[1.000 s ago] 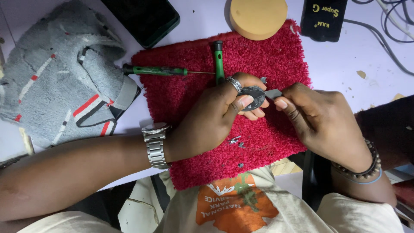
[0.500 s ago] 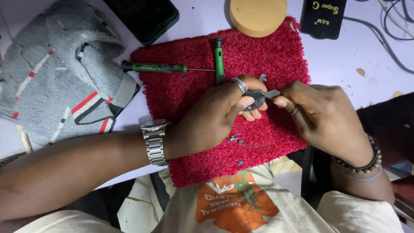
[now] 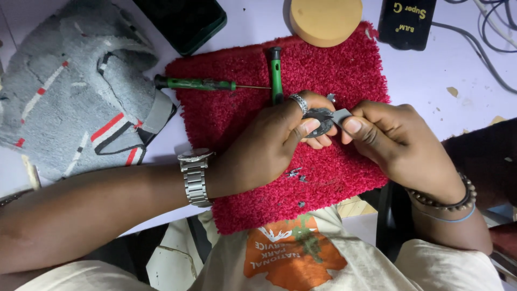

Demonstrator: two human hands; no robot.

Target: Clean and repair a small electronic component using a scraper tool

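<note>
Left hand [image 3: 269,143] pinching small round metal part [image 3: 320,121] above red mat [image 3: 237,116] | right hand [image 3: 390,140] pressing thin grey tool [image 3: 340,115] to its edge | likely light, stiff, slippery, delicate; best held by rim | loose screws [image 3: 296,175] below | green screwdrivers [image 3: 196,83] nearby

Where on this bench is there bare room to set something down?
Bare tabletop lies right of the red mat, below the cables. The mat's left part below the screwdriver is free. Around both hands it is crowded, with loose screws.
</note>
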